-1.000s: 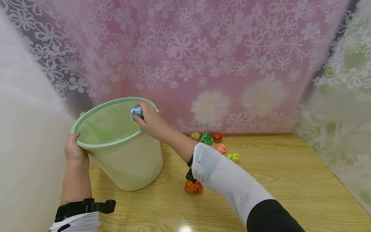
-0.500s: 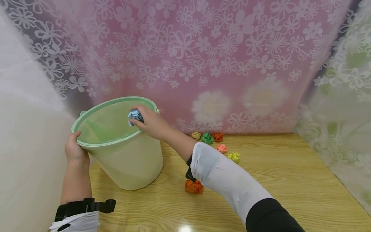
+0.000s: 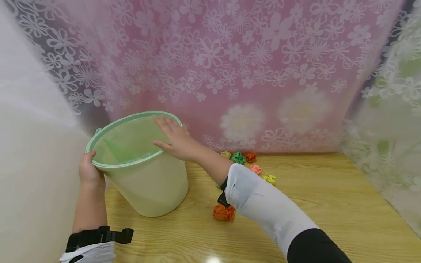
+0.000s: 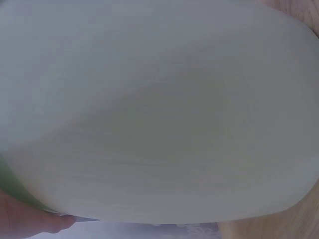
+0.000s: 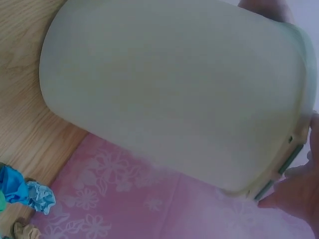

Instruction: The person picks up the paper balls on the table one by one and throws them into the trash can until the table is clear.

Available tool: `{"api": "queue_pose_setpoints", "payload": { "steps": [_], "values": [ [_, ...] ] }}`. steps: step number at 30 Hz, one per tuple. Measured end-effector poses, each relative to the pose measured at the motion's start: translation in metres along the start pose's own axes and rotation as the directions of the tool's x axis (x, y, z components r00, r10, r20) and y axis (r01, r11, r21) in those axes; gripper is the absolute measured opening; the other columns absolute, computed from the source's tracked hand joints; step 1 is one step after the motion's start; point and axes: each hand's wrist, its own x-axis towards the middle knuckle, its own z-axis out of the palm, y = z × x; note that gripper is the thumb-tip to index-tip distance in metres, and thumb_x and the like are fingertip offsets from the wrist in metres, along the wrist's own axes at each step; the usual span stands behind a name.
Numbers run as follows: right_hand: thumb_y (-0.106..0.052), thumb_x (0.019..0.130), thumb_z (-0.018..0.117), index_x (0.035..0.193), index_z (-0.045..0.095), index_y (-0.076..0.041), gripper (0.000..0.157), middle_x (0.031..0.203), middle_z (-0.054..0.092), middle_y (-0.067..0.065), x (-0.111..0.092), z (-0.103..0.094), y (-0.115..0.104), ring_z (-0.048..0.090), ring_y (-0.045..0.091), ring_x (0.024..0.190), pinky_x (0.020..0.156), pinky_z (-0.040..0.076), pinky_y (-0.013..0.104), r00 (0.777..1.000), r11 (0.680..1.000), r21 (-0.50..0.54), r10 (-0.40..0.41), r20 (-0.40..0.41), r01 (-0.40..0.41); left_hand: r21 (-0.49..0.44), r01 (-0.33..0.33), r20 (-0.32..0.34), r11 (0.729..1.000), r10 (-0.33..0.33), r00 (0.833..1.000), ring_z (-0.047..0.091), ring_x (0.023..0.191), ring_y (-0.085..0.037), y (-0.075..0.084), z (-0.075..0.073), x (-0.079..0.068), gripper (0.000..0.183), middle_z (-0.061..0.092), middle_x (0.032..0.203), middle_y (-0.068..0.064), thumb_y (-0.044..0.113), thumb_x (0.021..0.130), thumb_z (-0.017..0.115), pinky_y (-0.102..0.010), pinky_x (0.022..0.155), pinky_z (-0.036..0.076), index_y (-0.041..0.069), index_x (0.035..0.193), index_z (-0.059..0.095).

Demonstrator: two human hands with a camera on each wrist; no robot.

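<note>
A pale cream bucket (image 3: 151, 190) with a green rim stands tilted on the wooden table, leaning toward the left. My left hand (image 3: 91, 171) grips its rim at the left side, thumb over the edge. At the right side of the rim, my right hand (image 3: 179, 141) reaches over the opening with its fingers spread and holds nothing. The bottom inside the bucket is hidden, and the light blue paper ball seen earlier in that hand is out of sight. The left wrist view is mostly filled by the bucket's wall (image 4: 164, 114).
Crumpled paper balls lie right of the bucket: beige (image 3: 226, 155), green (image 3: 238, 158), red-orange (image 3: 250, 157), pink (image 3: 255, 169), yellow (image 3: 269, 179) and a nearer orange one (image 3: 223, 212). The right wrist view shows a blue ball (image 5: 14, 184) and a light blue one (image 5: 41, 197). A pink flowered curtain (image 3: 204, 73) hangs behind.
My right hand has let go of the light blue paper ball and spread its fingers above the bucket. The left hand keeps its grip on the rim.
</note>
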Motion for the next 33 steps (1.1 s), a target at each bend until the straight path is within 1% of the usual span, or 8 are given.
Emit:
{"api": "queue_pose_setpoints", "payload": {
  "steps": [2,5,9,14,19,22,27,33],
  "values": [
    [-0.046,0.101,0.043,0.156,-0.005,-0.029,0.075,0.163,-0.004,0.004,-0.006,-0.003,0.006,-0.004,0.027,0.150,0.117,0.001,0.057,1.000,1.000,0.013,0.025,0.002,-0.025,0.020,0.004,-0.005,1.000,-0.004,1.000,0.016,0.143,-0.002,-0.001,0.000,0.000,0.054,0.020,0.158,0.011,0.027,0.101,0.022,-0.018,0.117,0.007,0.020,0.155,0.020],
    [-0.045,0.101,0.044,0.156,-0.007,-0.029,0.076,0.163,-0.009,0.003,-0.014,-0.009,0.016,-0.007,0.026,0.150,0.118,-0.001,0.055,0.998,0.998,0.035,0.055,-0.008,-0.055,0.010,0.004,-0.014,1.000,-0.004,1.000,0.017,0.143,-0.003,-0.002,-0.001,0.000,0.054,0.020,0.159,0.010,0.027,0.101,0.023,-0.018,0.117,0.008,0.020,0.155,0.020],
    [-0.043,0.101,0.044,0.156,-0.005,-0.027,0.076,0.163,-0.007,0.005,-0.027,-0.018,0.034,-0.005,0.029,0.150,0.117,0.001,0.057,0.997,0.996,0.055,0.075,-0.034,-0.073,-0.010,-0.008,-0.019,1.000,0.007,1.000,0.017,0.142,-0.004,-0.002,-0.002,-0.001,0.054,0.021,0.158,0.009,0.026,0.101,0.024,-0.018,0.116,0.009,0.020,0.154,0.021],
    [-0.041,0.102,0.044,0.156,-0.005,-0.023,0.076,0.163,-0.006,0.010,-0.045,-0.029,0.065,-0.002,0.032,0.149,0.118,0.004,0.057,0.993,0.993,0.066,0.103,-0.054,-0.099,0.003,0.000,-0.010,1.000,0.000,1.000,0.016,0.143,-0.004,-0.002,0.000,-0.001,0.054,0.019,0.159,0.009,0.027,0.101,0.024,-0.019,0.117,0.009,0.019,0.155,0.019],
    [-0.043,0.102,0.042,0.156,-0.007,-0.024,0.076,0.162,-0.008,0.011,-0.065,-0.041,0.093,-0.004,0.035,0.149,0.116,0.004,0.062,0.985,0.986,0.036,0.165,-0.059,-0.163,-0.013,-0.010,-0.006,1.000,0.010,1.000,0.019,0.142,-0.004,-0.004,0.003,0.002,0.054,0.022,0.158,0.009,0.025,0.101,0.024,-0.019,0.116,0.011,0.018,0.154,0.022],
    [-0.044,0.102,0.042,0.156,-0.007,-0.024,0.076,0.162,-0.010,0.012,-0.078,-0.047,0.107,-0.006,0.036,0.148,0.115,0.003,0.063,0.979,0.980,0.031,0.200,-0.044,-0.199,-0.017,-0.016,-0.006,1.000,0.016,1.000,0.018,0.142,-0.003,-0.004,0.003,0.003,0.054,0.022,0.158,0.009,0.025,0.100,0.024,-0.019,0.116,0.010,0.018,0.154,0.021],
    [-0.042,0.102,0.043,0.156,-0.007,-0.026,0.076,0.161,-0.014,0.013,-0.098,-0.052,0.131,-0.009,0.037,0.148,0.113,0.006,0.066,0.964,0.963,0.047,0.265,-0.005,-0.264,-0.029,-0.007,-0.016,1.000,0.006,1.000,0.015,0.143,-0.002,-0.003,0.001,0.002,0.055,0.019,0.159,0.011,0.026,0.101,0.026,-0.019,0.117,0.008,0.019,0.155,0.020],
    [-0.041,0.102,0.043,0.156,-0.007,-0.021,0.076,0.160,-0.016,0.018,-0.125,-0.047,0.161,-0.007,0.044,0.146,0.110,0.010,0.069,0.945,0.943,0.066,0.326,0.009,-0.326,-0.036,0.006,-0.019,0.999,-0.007,1.000,0.016,0.142,-0.002,-0.003,0.000,0.001,0.054,0.020,0.158,0.011,0.025,0.101,0.025,-0.018,0.116,0.008,0.020,0.154,0.021]
  ]
}}
